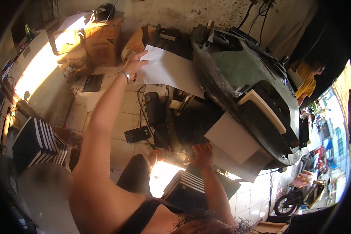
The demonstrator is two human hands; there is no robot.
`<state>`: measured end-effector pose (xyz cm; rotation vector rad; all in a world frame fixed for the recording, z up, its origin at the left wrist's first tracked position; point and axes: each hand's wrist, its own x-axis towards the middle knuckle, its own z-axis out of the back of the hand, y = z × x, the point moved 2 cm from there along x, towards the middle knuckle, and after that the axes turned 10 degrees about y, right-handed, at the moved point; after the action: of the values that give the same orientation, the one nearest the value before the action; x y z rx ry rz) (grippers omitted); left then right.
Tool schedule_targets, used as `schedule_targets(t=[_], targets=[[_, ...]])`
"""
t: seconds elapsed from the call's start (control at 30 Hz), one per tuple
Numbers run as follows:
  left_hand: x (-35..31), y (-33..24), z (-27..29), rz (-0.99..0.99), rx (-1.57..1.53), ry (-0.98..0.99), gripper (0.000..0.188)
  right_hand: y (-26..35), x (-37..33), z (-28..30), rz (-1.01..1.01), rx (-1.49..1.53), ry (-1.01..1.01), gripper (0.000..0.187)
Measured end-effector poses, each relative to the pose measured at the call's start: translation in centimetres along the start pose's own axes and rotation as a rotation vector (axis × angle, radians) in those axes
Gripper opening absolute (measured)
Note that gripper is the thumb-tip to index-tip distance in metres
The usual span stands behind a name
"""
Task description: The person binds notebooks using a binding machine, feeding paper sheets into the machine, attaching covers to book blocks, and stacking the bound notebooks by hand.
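Note:
My left hand (135, 64), with a metal band at the wrist, is closed on the left edge of a large white sheet of paper (171, 71). The sheet stretches rightward to the rim of a big worn green-grey machine (238, 62). Lower down, my right hand (202, 155) has its fingers curled at a dark part below the machine's near side. What those fingers grip, if anything, is hidden. Just right of that hand, a pale board or sheet (234, 136) sticks out from under the machine's edge.
Dark-covered books in a stack (187, 191) lie by my right forearm, and another stack (37, 140) is at the left. A black flat box (137, 134) and cables lie on the tiles. Cardboard boxes (102, 43) stand behind. At right are a person in yellow (306, 80) and a motorbike (290, 202).

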<state>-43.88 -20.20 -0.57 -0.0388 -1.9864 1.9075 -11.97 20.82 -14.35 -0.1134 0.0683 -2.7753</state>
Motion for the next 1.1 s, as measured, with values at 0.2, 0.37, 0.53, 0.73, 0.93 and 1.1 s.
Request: schedule_targets(t=[0.2, 0.37, 0.53, 0.73, 0.93, 1.1], targets=[[9.1, 0.7, -3.0, 0.212, 0.597, -0.014, 0.066, 0.4, 0.3, -0.8, 0.019, 0.058, -0.039, 0.054], [9.6, -3.1, -12.6, 0.025, 1.324, 0.113, 0.060, 0.7, 0.2, 0.3, -0.005, 0.075, -0.078, 0.051], [8.6, -1.0, -20.7, 0.258, 1.276, 0.373, 0.078, 0.3, 0.4, -0.2, 0.001, 0.029, -0.139, 0.050], [13.8, 3.2, -19.3, 0.296, 1.419, 0.305, 0.082, 0.4, 0.7, -0.8, -0.007, 0.053, -0.110, 0.049], [15.4, 3.7, -18.0, 0.210, 1.423, 0.327, 0.081, 0.6, 0.2, -0.1, 0.028, -0.009, -0.168, 0.048], [14.7, 3.2, -18.2, 0.282, 1.508, 0.319, 0.083, 0.5, 0.4, -0.5, 0.018, 0.026, -0.183, 0.048]])
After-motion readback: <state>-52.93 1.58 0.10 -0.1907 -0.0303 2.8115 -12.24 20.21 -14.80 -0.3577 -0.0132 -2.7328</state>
